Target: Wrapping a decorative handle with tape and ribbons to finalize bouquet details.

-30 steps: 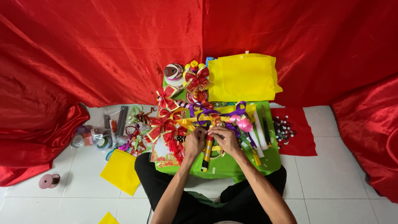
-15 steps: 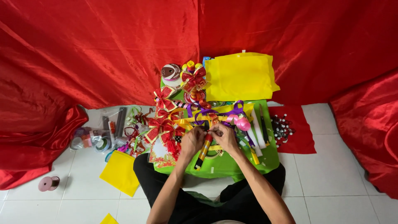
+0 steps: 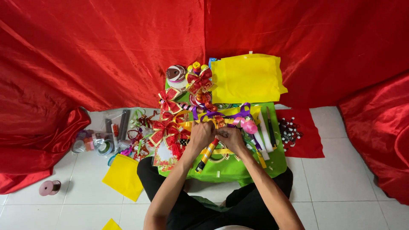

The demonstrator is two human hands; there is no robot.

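The 2 hands meet over the middle of the green table (image 3: 238, 170), left hand (image 3: 201, 134) and right hand (image 3: 230, 137) touching, fingers curled and pinched together on a small piece of ribbon (image 3: 218, 122) that juts out at their far edge. What exactly the fingertips grip is too small to tell. Just below them lies a striped stick (image 3: 207, 154), its long axis slanting from the hands down toward the near left, closer to the left hand. Red bows (image 3: 167, 132) crowd the left, a pink roll (image 3: 249, 126) sits just right, and yellow sheets (image 3: 247, 79) lie at the far side.
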